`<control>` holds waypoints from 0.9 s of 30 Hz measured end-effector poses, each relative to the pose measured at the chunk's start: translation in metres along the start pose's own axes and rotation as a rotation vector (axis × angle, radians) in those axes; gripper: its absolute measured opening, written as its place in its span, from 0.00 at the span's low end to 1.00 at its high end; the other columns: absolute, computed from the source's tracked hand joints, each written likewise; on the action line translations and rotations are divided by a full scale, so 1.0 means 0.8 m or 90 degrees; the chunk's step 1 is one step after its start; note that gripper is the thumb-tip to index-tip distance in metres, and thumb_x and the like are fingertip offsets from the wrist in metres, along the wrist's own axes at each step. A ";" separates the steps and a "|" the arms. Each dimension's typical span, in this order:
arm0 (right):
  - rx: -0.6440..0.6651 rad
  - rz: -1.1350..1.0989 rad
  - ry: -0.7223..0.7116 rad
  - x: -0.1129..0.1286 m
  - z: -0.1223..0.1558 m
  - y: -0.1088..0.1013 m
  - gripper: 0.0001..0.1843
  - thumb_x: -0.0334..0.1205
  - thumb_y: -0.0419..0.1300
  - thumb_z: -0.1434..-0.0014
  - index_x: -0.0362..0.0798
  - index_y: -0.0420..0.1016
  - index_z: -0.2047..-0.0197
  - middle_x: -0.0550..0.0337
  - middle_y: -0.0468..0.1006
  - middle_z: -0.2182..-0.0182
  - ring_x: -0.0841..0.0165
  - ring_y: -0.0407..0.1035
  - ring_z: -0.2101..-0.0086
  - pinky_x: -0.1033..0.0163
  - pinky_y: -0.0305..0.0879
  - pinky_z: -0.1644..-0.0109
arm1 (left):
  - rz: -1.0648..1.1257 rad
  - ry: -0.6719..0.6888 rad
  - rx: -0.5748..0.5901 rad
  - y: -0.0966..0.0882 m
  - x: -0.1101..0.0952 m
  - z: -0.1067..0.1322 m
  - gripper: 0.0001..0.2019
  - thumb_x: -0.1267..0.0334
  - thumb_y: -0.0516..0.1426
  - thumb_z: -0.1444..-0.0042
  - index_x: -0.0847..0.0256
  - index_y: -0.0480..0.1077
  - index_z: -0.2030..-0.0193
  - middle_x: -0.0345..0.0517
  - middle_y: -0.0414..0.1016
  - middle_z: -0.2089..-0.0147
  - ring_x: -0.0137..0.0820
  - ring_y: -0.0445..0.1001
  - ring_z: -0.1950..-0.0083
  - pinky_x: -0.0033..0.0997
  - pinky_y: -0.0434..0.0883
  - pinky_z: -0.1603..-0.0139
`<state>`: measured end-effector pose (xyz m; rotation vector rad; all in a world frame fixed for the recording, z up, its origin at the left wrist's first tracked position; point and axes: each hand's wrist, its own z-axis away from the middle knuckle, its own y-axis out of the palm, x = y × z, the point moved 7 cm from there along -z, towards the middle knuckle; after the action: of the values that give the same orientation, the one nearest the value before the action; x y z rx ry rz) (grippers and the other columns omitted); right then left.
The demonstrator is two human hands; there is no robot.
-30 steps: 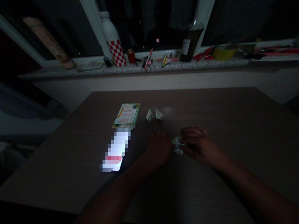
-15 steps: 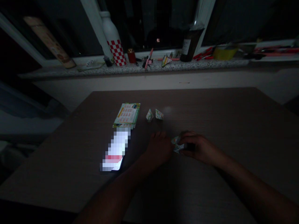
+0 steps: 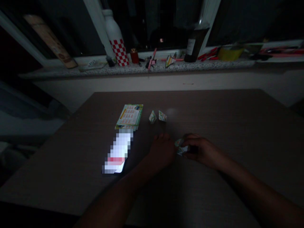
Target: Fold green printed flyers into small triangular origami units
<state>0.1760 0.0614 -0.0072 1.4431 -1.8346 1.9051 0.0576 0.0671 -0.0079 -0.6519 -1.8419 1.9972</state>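
Between my hands is a small piece of folded printed paper [image 3: 182, 150], green and white, close to the tabletop. My right hand [image 3: 201, 148] pinches its right side between thumb and fingers. My left hand [image 3: 162, 150] is closed at the paper's left edge, fingers curled; its grip is partly hidden in the dim light. Beyond my left hand stand two small folded paper pieces, a left one [image 3: 152, 117] and a right one [image 3: 162, 116]. Farther left lies a stack of printed cards [image 3: 129, 115].
A lit phone [image 3: 118, 152] lies below the card stack, left of my left forearm. Behind the table [image 3: 225, 107], a stone windowsill [image 3: 95, 73] holds a checkered bottle [image 3: 120, 52], a small red jar [image 3: 134, 57], a dark labelled pouch [image 3: 193, 47] and a yellow container [image 3: 230, 53].
The view has shifted very slightly. Both hands stay at the folded paper in nearly the same pose, and the other things on the table have not moved.
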 end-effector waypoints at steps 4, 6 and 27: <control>0.005 0.031 -0.007 -0.001 0.001 0.003 0.17 0.33 0.66 0.49 0.54 0.76 0.54 0.56 0.76 0.59 0.62 0.70 0.57 0.55 0.67 0.51 | 0.002 0.009 -0.008 -0.001 0.000 0.000 0.15 0.58 0.48 0.38 0.65 0.72 0.59 0.54 0.69 0.55 0.43 0.67 0.52 0.44 0.65 0.53; 0.019 0.051 -0.015 0.001 0.002 0.005 0.17 0.33 0.64 0.48 0.54 0.76 0.54 0.56 0.75 0.59 0.61 0.69 0.56 0.54 0.66 0.51 | 0.002 0.008 0.002 -0.001 0.000 -0.001 0.15 0.58 0.48 0.38 0.65 0.72 0.59 0.54 0.70 0.55 0.43 0.67 0.52 0.43 0.65 0.53; 0.076 0.127 -0.001 0.008 0.004 0.008 0.16 0.33 0.62 0.46 0.53 0.76 0.53 0.54 0.73 0.57 0.60 0.65 0.53 0.52 0.64 0.47 | 0.054 -0.029 -0.025 -0.001 0.002 0.001 0.21 0.44 0.53 0.47 0.62 0.72 0.64 0.53 0.71 0.57 0.45 0.68 0.51 0.46 0.64 0.52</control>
<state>0.1697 0.0542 -0.0083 1.3385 -1.9630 2.1397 0.0553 0.0672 -0.0076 -0.7135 -1.9140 2.0500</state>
